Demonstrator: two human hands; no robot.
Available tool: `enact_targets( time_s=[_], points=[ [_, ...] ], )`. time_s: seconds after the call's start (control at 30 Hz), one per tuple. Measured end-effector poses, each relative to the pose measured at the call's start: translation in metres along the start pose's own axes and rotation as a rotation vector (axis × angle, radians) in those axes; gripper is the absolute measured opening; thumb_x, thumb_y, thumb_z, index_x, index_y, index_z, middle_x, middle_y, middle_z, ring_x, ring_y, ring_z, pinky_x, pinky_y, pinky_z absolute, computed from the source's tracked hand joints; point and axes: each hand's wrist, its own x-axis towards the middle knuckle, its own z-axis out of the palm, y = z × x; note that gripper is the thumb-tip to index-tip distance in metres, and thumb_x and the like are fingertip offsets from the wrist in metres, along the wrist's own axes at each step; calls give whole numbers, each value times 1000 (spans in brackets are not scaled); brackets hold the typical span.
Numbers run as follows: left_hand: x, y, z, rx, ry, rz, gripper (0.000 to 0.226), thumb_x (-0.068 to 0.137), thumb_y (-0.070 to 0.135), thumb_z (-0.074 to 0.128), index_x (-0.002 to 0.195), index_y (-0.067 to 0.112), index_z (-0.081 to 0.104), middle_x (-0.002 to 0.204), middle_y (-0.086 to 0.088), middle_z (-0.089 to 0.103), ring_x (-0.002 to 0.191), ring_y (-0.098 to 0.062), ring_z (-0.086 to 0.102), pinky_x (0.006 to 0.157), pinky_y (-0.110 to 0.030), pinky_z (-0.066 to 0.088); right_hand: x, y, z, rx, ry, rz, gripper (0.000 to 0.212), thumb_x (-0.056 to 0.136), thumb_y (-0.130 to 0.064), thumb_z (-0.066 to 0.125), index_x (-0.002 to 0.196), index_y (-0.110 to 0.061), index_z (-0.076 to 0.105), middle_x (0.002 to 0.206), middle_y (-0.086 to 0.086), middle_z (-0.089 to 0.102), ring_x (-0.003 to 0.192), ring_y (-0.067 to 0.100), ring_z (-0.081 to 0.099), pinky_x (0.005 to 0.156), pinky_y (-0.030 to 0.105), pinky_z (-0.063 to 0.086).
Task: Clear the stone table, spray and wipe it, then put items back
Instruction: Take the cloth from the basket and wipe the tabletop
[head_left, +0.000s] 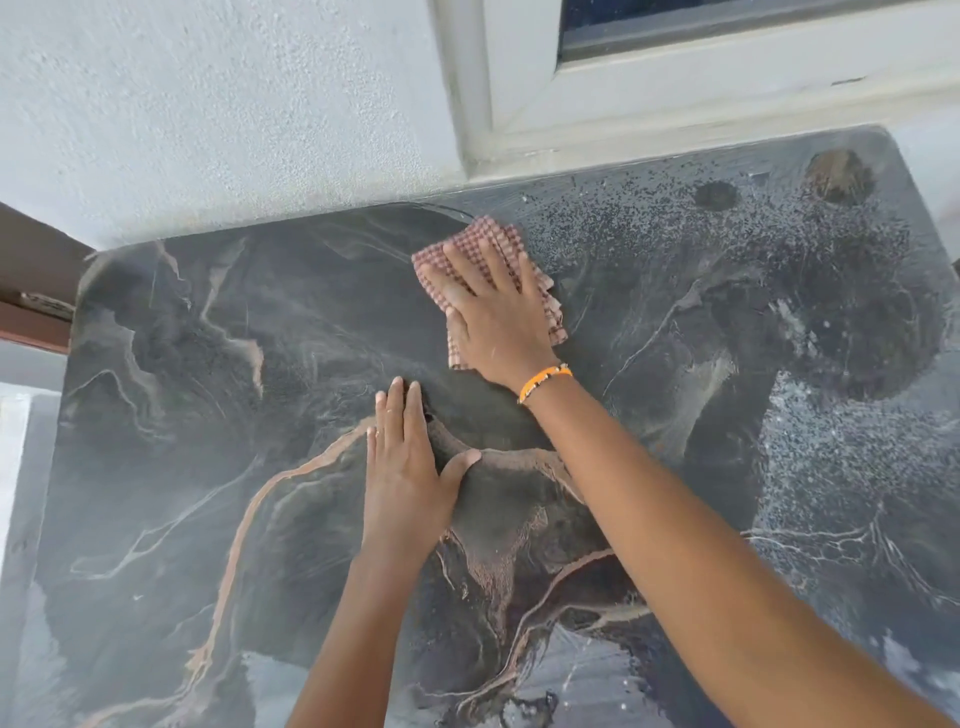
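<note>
- The right hand (496, 312) is lying flat on a cloth (491, 249), fingers straight and spread, pressing it onto the bench (182, 364); its grip is not closing round anything.
- The cloth is pinkish with a checked weave, folded, and is sitting toward the far edge of the bench, near the wall (208, 104). Parts of it are showing past the fingertips and on both sides of the palm.
- An orange band (544, 382) is sitting round the right wrist.
- The left hand (405, 473) is resting palm down on the bare stone, nearer the person and to the left of the cloth, apart from it. Its fingers are straight and close together, the thumb is sticking out to the right, and its grip is holding nothing.
- A thin ring (377, 432) is showing on one left finger.
- The bench top is dark stone with tan and pale veins. Its left part is looking smooth and matte.
- The right part is carrying a spread of fine droplets (649, 223), thickest toward the far right corner.
- Two round marks are lying near that corner, a small dark one (716, 195) and a larger brownish one (837, 175).
- A white window frame (675, 88) is standing behind the far right edge.
</note>
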Motion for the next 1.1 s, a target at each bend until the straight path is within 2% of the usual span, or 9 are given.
enact_targets(
  time_s=[0.13, 0.27, 0.43, 0.5, 0.63, 0.73, 0.8, 0.97, 1.1],
  points=[
    [12, -1, -4, 9, -51, -27, 93, 81, 43, 62, 147, 12, 5, 158, -3, -5, 144, -20, -8, 118, -39, 4, 20, 70, -15, 32, 71, 218, 52, 96, -30, 32, 146, -38, 21, 159, -6, 16, 146, 29, 11, 116, 55, 5],
    [11, -2, -2, 17, -45, -8, 95, 81, 45, 61, 147, 11, 2, 157, -4, -8, 144, -21, -10, 117, -37, 2, -9, 122, -20, 59, 144, 517, 52, 97, -30, 30, 148, -35, 19, 159, -4, 13, 146, 30, 9, 116, 56, 5],
    [13, 0, -1, -12, -44, -18, 95, 80, 43, 61, 147, 10, 2, 157, -4, -9, 144, -22, -11, 117, -39, 1, -46, 70, -2, 95, 239, 784, 55, 95, -32, 32, 149, -28, 19, 158, 5, 17, 144, 38, 10, 112, 62, 3],
    [14, 0, 0, -15, -42, -22, 95, 80, 42, 61, 147, 11, 1, 157, -4, -9, 144, -21, -12, 117, -38, 1, -41, 34, 6, 104, 210, 733, 56, 95, -34, 31, 149, -27, 15, 159, 6, 14, 144, 40, 7, 110, 64, -1],
    [14, 0, -2, -10, -54, -21, 95, 80, 42, 62, 147, 10, 1, 157, -4, -10, 144, -22, -11, 117, -39, 2, 1, -22, 15, 86, 147, 430, 57, 95, -38, 29, 149, -27, 16, 159, 5, 15, 144, 41, 7, 109, 66, 0],
    [14, 1, -4, -9, -72, -24, 96, 79, 44, 60, 146, 11, 1, 157, -4, -10, 144, -21, -11, 118, -39, 3, 43, -44, 13, 57, 74, 210, 54, 96, -40, 28, 148, -31, 18, 159, 2, 13, 144, 39, 8, 110, 65, 2],
    [15, 3, -5, 2, -76, -42, 97, 79, 44, 62, 147, 11, 1, 157, -4, -9, 144, -21, -11, 118, -40, 4, 61, -45, 10, 33, 48, 141, 51, 96, -38, 30, 146, -34, 23, 158, 0, 17, 144, 37, 12, 111, 62, 5],
    [17, 14, -3, 37, -85, -17, 99, 79, 45, 63, 147, 11, -1, 157, -5, -11, 144, -19, -13, 118, -37, 1, 59, -5, 1, 43, 90, 163, 51, 93, -30, 37, 143, -36, 31, 156, 0, 26, 143, 32, 19, 114, 57, 9],
    [15, 23, 2, 26, -136, 1, 105, 77, 48, 64, 146, 13, -8, 155, -3, -19, 143, -18, -18, 119, -37, 0, 38, 70, -12, 49, 156, 371, 52, 94, -29, 35, 145, -37, 27, 158, -1, 19, 144, 32, 13, 114, 58, 6]
  ],
)
